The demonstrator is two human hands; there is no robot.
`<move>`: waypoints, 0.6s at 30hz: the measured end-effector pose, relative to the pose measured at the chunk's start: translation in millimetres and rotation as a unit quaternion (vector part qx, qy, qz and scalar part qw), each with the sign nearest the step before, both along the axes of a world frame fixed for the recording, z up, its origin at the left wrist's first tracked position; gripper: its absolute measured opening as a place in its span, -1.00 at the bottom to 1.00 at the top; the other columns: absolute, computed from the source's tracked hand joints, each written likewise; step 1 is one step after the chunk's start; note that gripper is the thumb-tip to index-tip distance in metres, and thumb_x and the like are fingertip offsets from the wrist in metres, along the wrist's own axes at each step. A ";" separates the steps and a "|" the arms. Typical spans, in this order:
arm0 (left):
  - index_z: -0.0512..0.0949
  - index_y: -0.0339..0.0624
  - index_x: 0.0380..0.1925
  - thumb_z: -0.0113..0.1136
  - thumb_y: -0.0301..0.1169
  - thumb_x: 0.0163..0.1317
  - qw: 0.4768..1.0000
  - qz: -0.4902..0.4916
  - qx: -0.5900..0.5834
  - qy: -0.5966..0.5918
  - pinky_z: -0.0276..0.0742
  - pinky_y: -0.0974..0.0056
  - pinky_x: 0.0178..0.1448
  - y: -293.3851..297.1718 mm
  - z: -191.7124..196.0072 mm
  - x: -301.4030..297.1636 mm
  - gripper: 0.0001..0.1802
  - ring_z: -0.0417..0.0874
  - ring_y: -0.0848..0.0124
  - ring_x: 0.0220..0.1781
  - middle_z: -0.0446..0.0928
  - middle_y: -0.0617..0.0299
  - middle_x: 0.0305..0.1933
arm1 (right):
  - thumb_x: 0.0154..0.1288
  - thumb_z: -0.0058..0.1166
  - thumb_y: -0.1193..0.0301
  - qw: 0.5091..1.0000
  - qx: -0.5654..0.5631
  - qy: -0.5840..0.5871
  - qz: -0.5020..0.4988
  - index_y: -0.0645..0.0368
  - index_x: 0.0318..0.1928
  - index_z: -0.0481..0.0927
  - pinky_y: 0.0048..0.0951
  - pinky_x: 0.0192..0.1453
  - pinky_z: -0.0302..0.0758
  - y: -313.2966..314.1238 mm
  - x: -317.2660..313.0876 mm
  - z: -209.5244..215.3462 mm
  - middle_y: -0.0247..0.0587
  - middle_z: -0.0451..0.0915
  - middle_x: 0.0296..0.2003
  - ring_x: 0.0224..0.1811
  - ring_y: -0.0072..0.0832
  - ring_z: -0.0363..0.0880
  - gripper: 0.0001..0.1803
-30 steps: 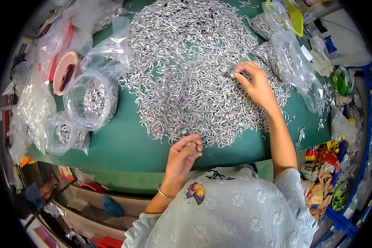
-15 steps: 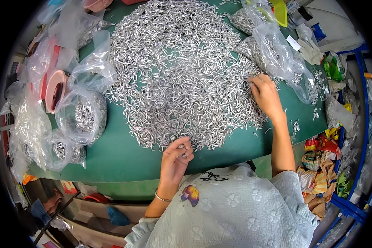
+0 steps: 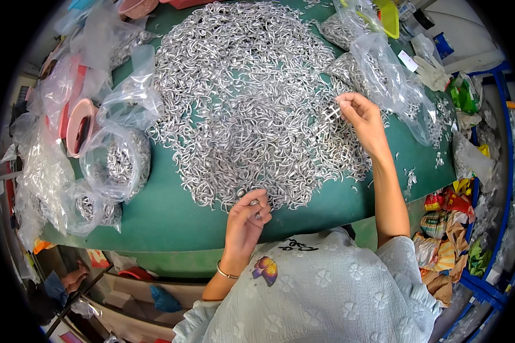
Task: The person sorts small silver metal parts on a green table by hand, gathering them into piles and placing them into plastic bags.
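A wide heap of small curved silver metal pieces (image 3: 252,108) covers the middle of the green table (image 3: 166,228). At the heap's near edge, my left hand (image 3: 247,220) is curled around a few of these silver pieces, which show between the fingers. My right hand (image 3: 361,117) pinches a small branched silver metal piece (image 3: 332,112) by its end, just above the heap's right side. Whether that piece is one part or several joined ones I cannot tell.
Clear plastic bags of metal pieces (image 3: 126,163) stand at the left, beside a pink basket (image 3: 80,127) with a dark object in it. More filled bags (image 3: 377,74) lie at the right, near a white glove (image 3: 431,73). A blue shelf frame (image 3: 502,143) rises beyond the table's right edge.
My right hand has shifted slightly up and left, and a branched silver piece now shows at its fingertips. My left hand stays nearly in place, still curled.
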State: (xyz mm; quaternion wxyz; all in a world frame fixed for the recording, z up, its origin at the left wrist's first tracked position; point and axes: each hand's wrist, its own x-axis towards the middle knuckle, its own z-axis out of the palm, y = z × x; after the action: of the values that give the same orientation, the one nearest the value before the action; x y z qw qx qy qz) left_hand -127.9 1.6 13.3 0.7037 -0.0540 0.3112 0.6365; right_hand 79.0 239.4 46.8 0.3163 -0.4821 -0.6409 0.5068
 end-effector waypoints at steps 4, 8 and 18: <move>0.50 -0.39 0.01 -0.03 -0.65 0.18 1.000 -0.005 0.001 -0.006 0.29 0.40 -0.27 2.9 -0.6 0.8 -0.64 0.34 0.45 -0.34 0.44 0.20 -0.26 | 0.30 0.16 0.39 0.996 0.054 -0.067 0.027 0.33 -0.08 0.58 -0.49 -0.20 0.46 19.9 -4.5 -27.6 -0.30 0.62 -0.36 -0.34 -0.53 0.54 -0.72; 0.49 -0.39 0.02 -0.03 -0.65 0.18 1.000 -0.002 -0.007 -0.006 0.30 0.40 -0.27 1.7 -0.5 1.3 -0.62 0.33 0.44 -0.34 0.45 0.18 -0.25 | 0.12 0.28 0.39 0.919 0.203 -0.332 0.057 0.30 -0.12 0.62 -0.12 -0.10 0.51 19.8 -31.8 -23.9 0.14 0.62 -0.31 -0.22 0.00 0.61 -0.67; 0.51 -0.39 -0.01 -0.02 -0.65 0.20 1.000 0.000 -0.010 -0.002 0.32 0.39 -0.26 -0.5 -2.4 -2.2 -0.66 0.37 0.47 -0.34 0.43 0.24 -0.27 | 0.12 0.26 0.52 0.961 0.190 -0.199 0.000 0.26 -0.27 0.62 -0.42 -0.41 0.38 12.7 -17.0 -6.2 -0.16 0.50 -0.55 -0.54 -0.44 0.43 -0.85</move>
State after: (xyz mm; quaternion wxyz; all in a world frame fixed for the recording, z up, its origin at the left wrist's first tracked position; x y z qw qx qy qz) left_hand -130.1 1.1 10.8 0.7039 -0.0621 0.3161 0.6330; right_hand 62.0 252.1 40.5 0.2685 -0.5043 -0.7752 0.2697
